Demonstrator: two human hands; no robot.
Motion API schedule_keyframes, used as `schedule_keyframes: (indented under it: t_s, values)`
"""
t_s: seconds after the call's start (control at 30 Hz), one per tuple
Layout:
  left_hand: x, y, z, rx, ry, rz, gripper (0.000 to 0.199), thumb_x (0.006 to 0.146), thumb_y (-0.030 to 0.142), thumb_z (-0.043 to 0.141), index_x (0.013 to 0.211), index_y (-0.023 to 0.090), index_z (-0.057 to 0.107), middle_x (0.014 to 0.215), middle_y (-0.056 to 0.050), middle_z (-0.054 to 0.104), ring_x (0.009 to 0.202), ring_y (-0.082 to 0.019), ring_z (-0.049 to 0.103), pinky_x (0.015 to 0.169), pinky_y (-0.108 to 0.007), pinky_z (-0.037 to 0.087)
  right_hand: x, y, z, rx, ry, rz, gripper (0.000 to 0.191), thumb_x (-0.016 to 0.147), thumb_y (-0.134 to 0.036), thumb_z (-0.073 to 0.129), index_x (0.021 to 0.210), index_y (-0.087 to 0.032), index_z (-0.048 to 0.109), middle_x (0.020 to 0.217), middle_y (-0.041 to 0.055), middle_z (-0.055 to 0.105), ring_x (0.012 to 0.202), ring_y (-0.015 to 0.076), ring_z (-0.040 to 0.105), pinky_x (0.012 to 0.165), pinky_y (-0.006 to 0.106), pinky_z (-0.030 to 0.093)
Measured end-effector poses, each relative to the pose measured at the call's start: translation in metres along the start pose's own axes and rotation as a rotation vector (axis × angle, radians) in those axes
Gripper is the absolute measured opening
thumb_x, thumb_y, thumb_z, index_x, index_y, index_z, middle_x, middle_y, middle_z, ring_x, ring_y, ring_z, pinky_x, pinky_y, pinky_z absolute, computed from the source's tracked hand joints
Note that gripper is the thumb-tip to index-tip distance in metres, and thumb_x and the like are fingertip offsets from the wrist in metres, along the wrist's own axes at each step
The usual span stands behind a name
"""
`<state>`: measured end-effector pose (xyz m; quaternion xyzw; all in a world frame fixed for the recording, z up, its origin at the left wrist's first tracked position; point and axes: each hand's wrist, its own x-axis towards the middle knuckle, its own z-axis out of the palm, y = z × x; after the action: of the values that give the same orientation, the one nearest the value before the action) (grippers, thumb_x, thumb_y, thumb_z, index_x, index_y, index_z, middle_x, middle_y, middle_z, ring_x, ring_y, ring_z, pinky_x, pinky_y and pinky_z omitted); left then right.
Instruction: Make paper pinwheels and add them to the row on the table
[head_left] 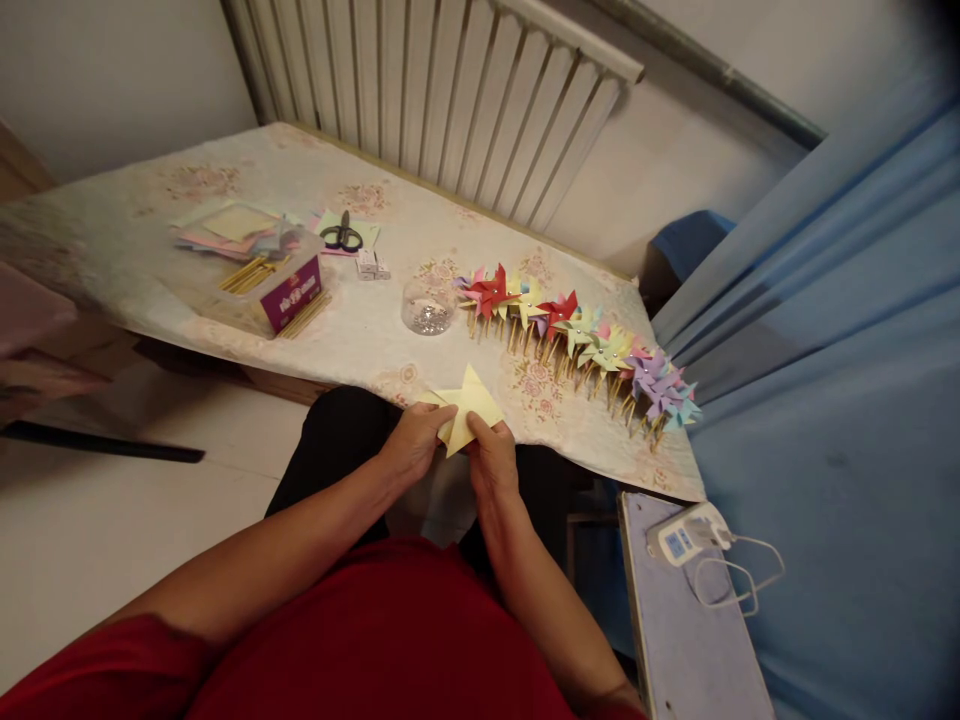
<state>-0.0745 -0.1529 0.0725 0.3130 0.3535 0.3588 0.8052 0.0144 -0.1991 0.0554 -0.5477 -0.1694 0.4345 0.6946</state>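
Observation:
A pale yellow paper pinwheel (472, 400), folded into pointed blades, is held between both hands at the table's front edge. My left hand (415, 440) pinches its left side, the thumb lying on top. On the lower right, my right hand (491, 450) grips it with the thumb near the middle. Fingers beneath the paper are hidden. Just beyond it stands a clear round tub (427, 308) with small shiny pieces inside. To the right, finished pinwheels (577, 325) in red, yellow, green and purple lie in a long row on thin sticks.
On the left of the flowered tablecloth (360, 345) sit a clear plastic box (292, 290) with wooden sticks, coloured paper sheets (232, 228), black-handled scissors (342, 235) and small boxes (371, 265). A white plugged device (690, 535) with a cable rests on a side surface. A blue curtain (840, 400) hangs right.

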Motion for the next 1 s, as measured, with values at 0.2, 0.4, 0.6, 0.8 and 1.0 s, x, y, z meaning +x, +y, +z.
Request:
schedule_keyframes:
  t_s: [0.2, 0.4, 0.6, 0.8, 1.0]
  values:
    - [0.003, 0.002, -0.004, -0.037, 0.023, 0.005, 0.015, 0.062, 0.029, 0.071, 0.071, 0.016, 0.07, 0.066, -0.002, 0.07, 0.064, -0.019, 0.064, 0.061, -0.027, 0.047, -0.007, 0.001, -0.026, -0.271, 0.127, -0.161, 0.023, 0.07, -0.036, 0.068, 0.081, -0.016, 0.063, 0.064, -0.0031, 0.06, 0.057, 0.0111, 0.053, 0.058, 0.024, 0.044]
    - [0.004, 0.001, -0.005, -0.074, 0.037, -0.009, 0.013, 0.063, 0.027, 0.071, 0.072, 0.017, 0.069, 0.066, -0.002, 0.07, 0.064, -0.019, 0.064, 0.06, -0.028, 0.047, -0.029, 0.008, -0.043, -0.722, 0.074, -0.668, 0.019, 0.085, -0.025, 0.056, 0.097, -0.018, 0.068, 0.078, 0.002, 0.063, 0.069, 0.0148, 0.056, 0.069, 0.029, 0.047]
    - [0.001, 0.0, -0.004, -0.075, -0.008, -0.033, 0.009, 0.066, 0.025, 0.07, 0.069, 0.017, 0.068, 0.063, -0.001, 0.068, 0.059, -0.016, 0.061, 0.061, -0.026, 0.047, -0.033, 0.012, -0.039, -0.811, -0.084, -0.801, 0.022, 0.089, -0.022, 0.053, 0.104, -0.019, 0.069, 0.083, 0.0046, 0.067, 0.07, 0.0151, 0.06, 0.068, 0.028, 0.05]
    - [-0.003, 0.003, -0.002, -0.058, -0.049, -0.019, 0.011, 0.067, 0.026, 0.069, 0.065, 0.015, 0.065, 0.059, 0.001, 0.064, 0.055, -0.012, 0.057, 0.058, -0.024, 0.044, -0.032, 0.009, -0.031, -0.716, -0.106, -0.639, 0.017, 0.087, -0.028, 0.058, 0.094, -0.02, 0.071, 0.075, 0.0023, 0.068, 0.061, 0.014, 0.059, 0.06, 0.027, 0.049]
    - [-0.009, 0.005, 0.001, 0.016, -0.051, -0.001, 0.016, 0.067, 0.028, 0.069, 0.06, 0.014, 0.064, 0.055, 0.0, 0.061, 0.05, -0.01, 0.051, 0.05, -0.023, 0.037, -0.036, -0.002, -0.016, -0.463, -0.048, -0.332, 0.018, 0.081, -0.036, 0.064, 0.081, -0.018, 0.067, 0.059, -0.0034, 0.061, 0.044, 0.0109, 0.052, 0.044, 0.023, 0.041]
